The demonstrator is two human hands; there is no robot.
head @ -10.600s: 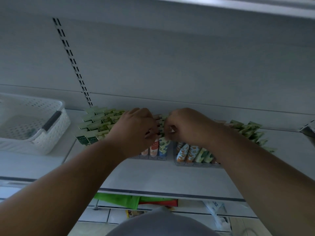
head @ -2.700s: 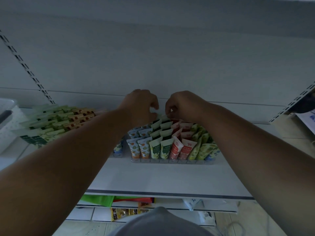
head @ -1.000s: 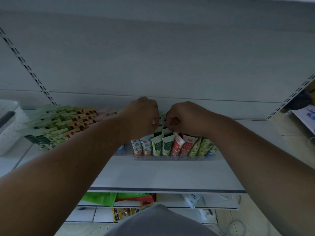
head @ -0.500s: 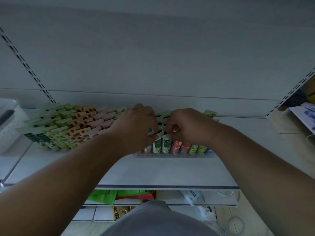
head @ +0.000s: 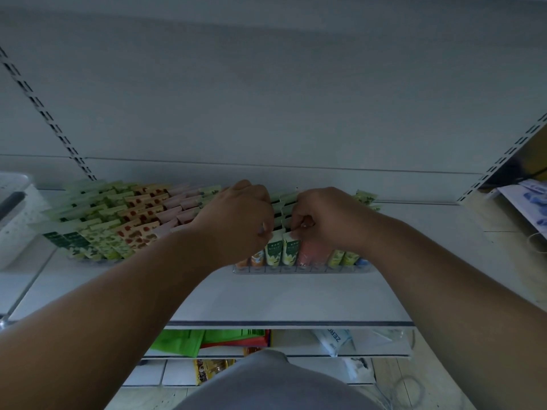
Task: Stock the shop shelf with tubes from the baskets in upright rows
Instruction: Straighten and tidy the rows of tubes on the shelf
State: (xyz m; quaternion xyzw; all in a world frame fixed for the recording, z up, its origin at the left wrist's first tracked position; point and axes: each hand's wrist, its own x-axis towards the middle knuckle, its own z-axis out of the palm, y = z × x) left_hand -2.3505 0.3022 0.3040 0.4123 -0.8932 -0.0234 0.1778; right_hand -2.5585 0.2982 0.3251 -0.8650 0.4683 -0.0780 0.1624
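Note:
On the white shelf (head: pixel 296 300) stand upright rows of tubes in a clear divider tray (head: pixel 302 270). Two green front tubes (head: pixel 281 251) stand side by side at the middle of the tray. My left hand (head: pixel 236 220) pinches the top of the left green tube, and my right hand (head: pixel 322 217) pinches the top of the right one. Both hands hide most of the rows behind. A second block of green, red and pink tubes (head: pixel 118 220) stands to the left.
A white perforated basket (head: pixel 14 220) with a dark handle sits at the far left of the shelf. Slotted uprights run up the back panel. Below the shelf lie green and red packets (head: pixel 207 338) and a white pack (head: pixel 331 338). Papers show at the far right.
Over the last second both hands moved slightly forward along the green rows, to the front tubes. The view drifted a little; the left block of tubes shows more fully.

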